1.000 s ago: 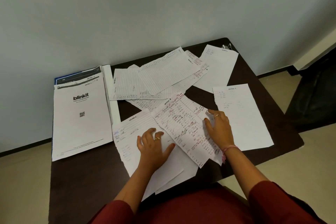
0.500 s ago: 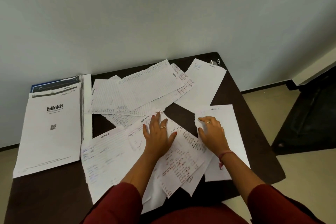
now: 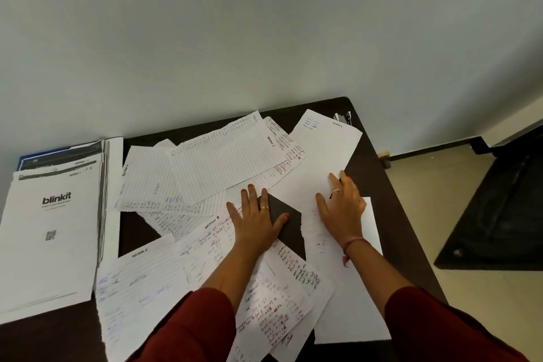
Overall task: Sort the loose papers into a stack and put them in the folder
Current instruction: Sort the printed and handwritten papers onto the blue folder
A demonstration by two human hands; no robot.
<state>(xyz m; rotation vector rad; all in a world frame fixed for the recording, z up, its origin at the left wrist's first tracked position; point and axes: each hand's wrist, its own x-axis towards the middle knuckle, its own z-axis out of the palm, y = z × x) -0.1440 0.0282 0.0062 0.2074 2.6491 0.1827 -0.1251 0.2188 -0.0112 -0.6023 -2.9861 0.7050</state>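
Loose white papers lie scattered over a dark table (image 3: 379, 173). A large lined sheet (image 3: 226, 156) lies at the back middle, overlapping others. A mostly blank sheet (image 3: 320, 144) lies at the back right. Handwritten sheets (image 3: 273, 303) lie near me. My left hand (image 3: 255, 219) rests flat, fingers spread, reaching the lined papers' near edge and partly over bare table. My right hand (image 3: 342, 204) lies flat on the blank sheets at right. A blue folder (image 3: 29, 157) peeks out at the far left under a stack of printed pages (image 3: 50, 238) marked "blinkit".
A small metal stapler (image 3: 342, 118) sits at the table's back right corner. The wall runs right behind the table. A dark object (image 3: 499, 209) stands on the floor to the right. Red sleeves cover both my forearms.
Both hands have slid away from me across the papers, the left from the handwritten sheet toward the lined sheets, the right onto the back right sheet. The view has tilted upward.
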